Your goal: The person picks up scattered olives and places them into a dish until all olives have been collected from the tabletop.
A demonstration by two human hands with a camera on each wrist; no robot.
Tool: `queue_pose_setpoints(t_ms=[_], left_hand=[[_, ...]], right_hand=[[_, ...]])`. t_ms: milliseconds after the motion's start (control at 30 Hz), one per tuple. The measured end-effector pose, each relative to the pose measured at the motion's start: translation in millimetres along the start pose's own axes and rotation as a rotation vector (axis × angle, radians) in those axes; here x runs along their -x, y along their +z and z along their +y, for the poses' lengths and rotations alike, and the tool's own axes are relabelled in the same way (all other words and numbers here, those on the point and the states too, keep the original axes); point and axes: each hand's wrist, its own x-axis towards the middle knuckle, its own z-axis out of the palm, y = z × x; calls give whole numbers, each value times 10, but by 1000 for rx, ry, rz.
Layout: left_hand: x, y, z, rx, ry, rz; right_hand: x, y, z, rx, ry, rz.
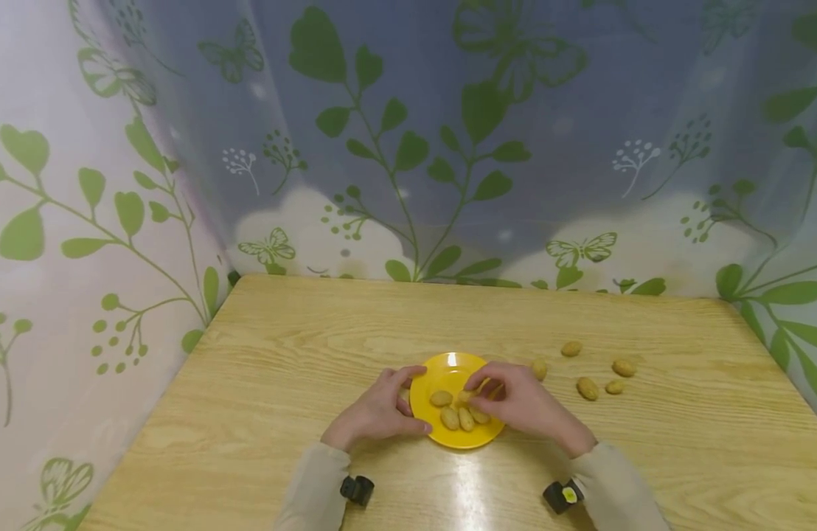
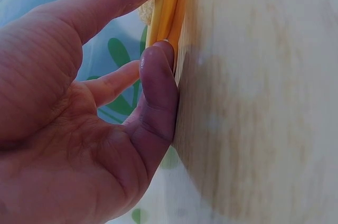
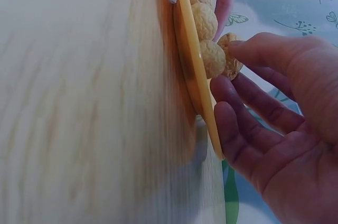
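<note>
A yellow plate [image 1: 451, 440] lies on the wooden table with several small potatoes [image 1: 450, 419] grouped on it. My left hand [image 1: 375, 409] holds the plate's left rim, thumb at the near side and fingers at the far side. In the left wrist view its fingers curl against the plate's edge [image 2: 168, 12]. Over the right part of the plate, my right hand [image 1: 521, 402] pinches a small potato [image 3: 231, 57] between thumb and fingers, close beside the other potatoes. Its lower fingertips reach the plate's rim in the right wrist view.
Right of the plate, several loose potatoes [image 1: 587, 388] are scattered on the table [image 1: 302, 332]. One more potato [image 1: 539, 369] lies just beyond the right hand. A curtain [image 1: 415, 206] with a leaf and butterfly print hangs behind the table's back edge.
</note>
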Motion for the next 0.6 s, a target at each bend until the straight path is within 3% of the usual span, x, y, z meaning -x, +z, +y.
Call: queue_pose_setpoints(t_ms=[433,600], left_hand=[[17,-1,5,-9,5,6],[15,0,6,-14,8,5]], right_hand=[[-57,27,-9,35,28,-34],[-63,39,2,34,4,-43]])
